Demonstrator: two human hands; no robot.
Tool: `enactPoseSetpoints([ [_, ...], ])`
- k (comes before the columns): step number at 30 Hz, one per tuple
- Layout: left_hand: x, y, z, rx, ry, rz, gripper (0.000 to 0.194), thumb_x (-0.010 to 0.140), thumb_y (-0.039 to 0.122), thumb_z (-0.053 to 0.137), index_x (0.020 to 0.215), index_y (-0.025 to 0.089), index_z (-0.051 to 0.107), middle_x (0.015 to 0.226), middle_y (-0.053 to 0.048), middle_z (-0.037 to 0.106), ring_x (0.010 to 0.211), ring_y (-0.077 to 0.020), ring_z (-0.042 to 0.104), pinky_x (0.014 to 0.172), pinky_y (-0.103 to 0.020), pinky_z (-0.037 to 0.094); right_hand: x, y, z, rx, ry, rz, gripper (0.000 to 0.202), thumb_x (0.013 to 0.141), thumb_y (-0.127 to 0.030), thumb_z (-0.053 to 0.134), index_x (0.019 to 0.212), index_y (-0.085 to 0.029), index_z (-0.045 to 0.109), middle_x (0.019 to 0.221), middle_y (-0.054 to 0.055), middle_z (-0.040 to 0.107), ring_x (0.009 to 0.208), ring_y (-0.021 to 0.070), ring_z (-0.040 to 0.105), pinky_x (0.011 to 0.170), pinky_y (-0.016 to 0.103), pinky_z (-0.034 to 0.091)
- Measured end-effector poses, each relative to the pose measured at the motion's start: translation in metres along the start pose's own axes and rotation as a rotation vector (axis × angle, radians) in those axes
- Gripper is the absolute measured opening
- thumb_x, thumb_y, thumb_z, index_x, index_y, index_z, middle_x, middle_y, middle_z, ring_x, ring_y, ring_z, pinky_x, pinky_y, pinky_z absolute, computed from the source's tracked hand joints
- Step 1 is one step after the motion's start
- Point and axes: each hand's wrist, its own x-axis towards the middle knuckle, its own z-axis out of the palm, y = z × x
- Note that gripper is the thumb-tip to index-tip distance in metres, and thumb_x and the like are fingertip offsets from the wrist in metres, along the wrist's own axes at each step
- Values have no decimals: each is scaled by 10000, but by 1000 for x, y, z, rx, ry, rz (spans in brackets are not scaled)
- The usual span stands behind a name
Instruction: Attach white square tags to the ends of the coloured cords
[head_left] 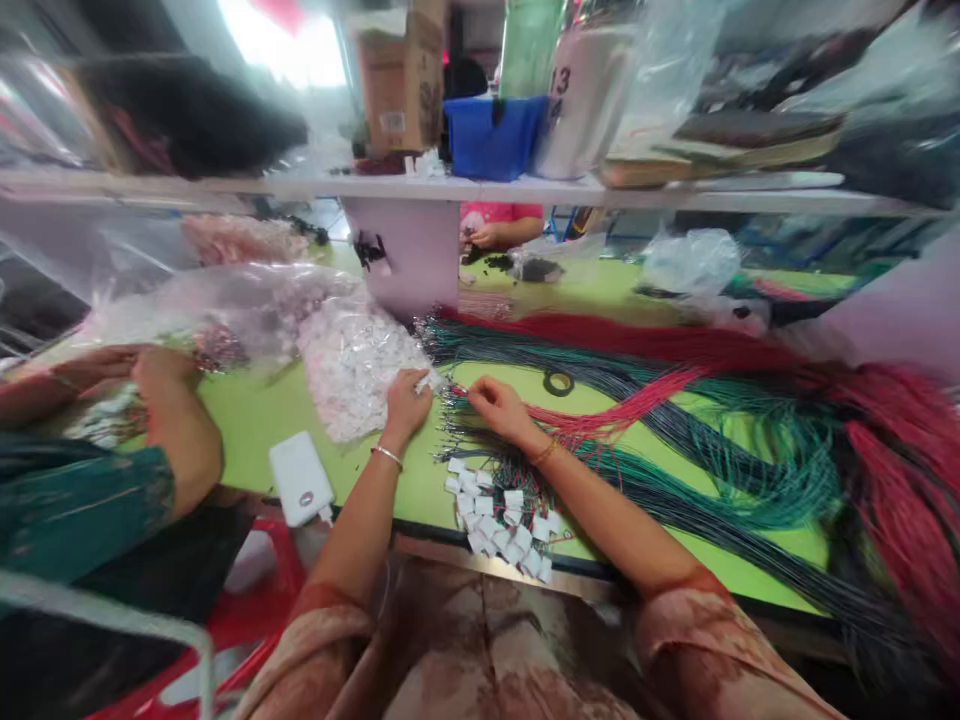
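Note:
My left hand (409, 408) is closed in a pinch at the right edge of a clear bag of small white connectors (364, 365). A white connector (429, 381) appears to be at its fingertips, small and blurred. Just to the right, my right hand (501, 408) pinches a thin wire by its end, close to the left fingertips. Around and under it lie bundles of red wires (630, 405), green wires (780, 480) and black wires (675, 500), their metal-tipped ends toward the left. Below my hands is a pile of wired white connectors (499, 525).
A roll of dark tape (559, 383) lies among the wires. A white power bank (301, 478) with a cable sits at the front edge. On the left are a co-worker's arms (176, 410). Above runs a shelf (315, 184) bearing a blue bin (495, 138). Another person's hand (487, 236) shows beyond.

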Motion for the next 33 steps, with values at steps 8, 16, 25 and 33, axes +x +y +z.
enactPoseSetpoints([
  [8, 0, 11, -9, -53, 156, 4, 328, 816, 159, 472, 1086, 150, 658, 1043, -110, 662, 982, -218, 597, 900, -355, 455, -5, 2, 1, 11, 63, 54, 180, 776, -339, 543, 705, -173, 557, 640, -19, 528, 589, 112, 428, 590, 247, 354],
  [16, -3, 37, -11, -391, 36, -262, 207, 834, 331, 555, 872, 157, 661, 721, -34, 597, 691, -159, 529, 683, -283, 416, -9, -1, -2, 47, 94, 71, 202, 774, -363, 547, 709, -172, 571, 613, -25, 512, 574, 107, 407, 566, 235, 335],
  [25, -13, 68, 1, -1233, -400, -638, 271, 622, 336, 783, 733, 112, 679, 761, -47, 637, 585, -67, 493, 536, -189, 396, -9, -5, -10, -20, 50, 62, 184, 724, -342, 521, 643, -177, 526, 571, -34, 466, 547, 98, 372, 541, 230, 303],
  [33, -20, 72, 9, -1061, -360, -547, 316, 654, 424, 763, 712, 122, 694, 671, -29, 612, 543, -66, 454, 499, -194, 351, -12, -3, -7, -97, 34, 40, 161, 729, -314, 513, 641, -180, 513, 568, -35, 466, 550, 101, 372, 546, 228, 303],
])
